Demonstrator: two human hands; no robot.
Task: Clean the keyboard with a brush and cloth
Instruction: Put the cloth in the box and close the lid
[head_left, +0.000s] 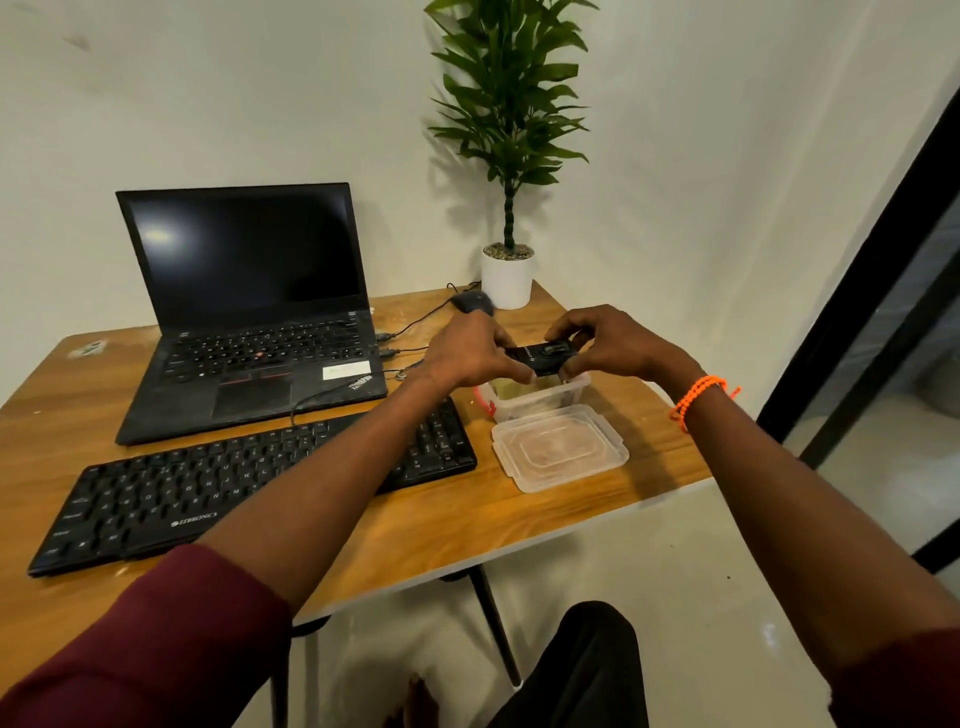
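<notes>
Keyboard (249, 483), black, lies untouched along the table's (431, 530) near edge, in front of the laptop (249, 322), where I can reach it once tools are out. Beside its right end stands an open clear box (540, 397), its lid (561, 452) set just in front. Above the box I hold a small black object (543, 358), pinched by my left hand (467, 353) and right hand (618, 345) from either side, fingers curled; I judge it a cleaning tool, though I cannot tell which.
</notes>
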